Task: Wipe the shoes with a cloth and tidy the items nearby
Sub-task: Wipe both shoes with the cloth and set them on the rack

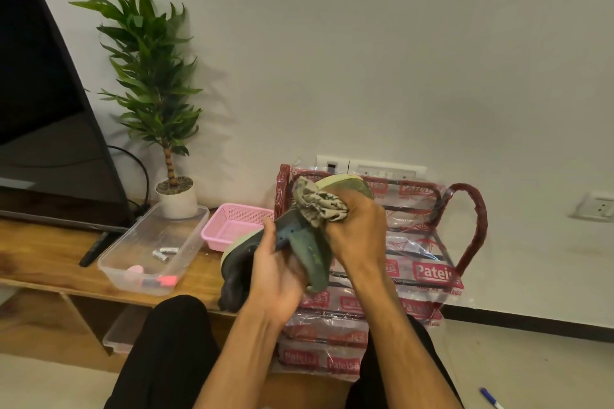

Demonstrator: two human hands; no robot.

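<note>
A grey-green sandal [310, 254] with a pale green sole is held up in front of the shoe rack. My left hand [277, 271] grips it from below, around the strap and heel end. My right hand [357, 229] holds a bunched, patterned beige cloth [315, 204] pressed against the upper part of the sandal near its toe end. A second dark shoe [234, 285] lies under the left hand at the edge of the wooden unit.
A red shoe rack wrapped in printed plastic [428, 272] stands against the wall. On the wooden TV unit [40, 256] sit a clear tub [153, 252] with batteries and markers, a pink basket [229, 226], a potted plant [176, 196], a remote and a TV. A blue pen [491, 398] lies on the floor.
</note>
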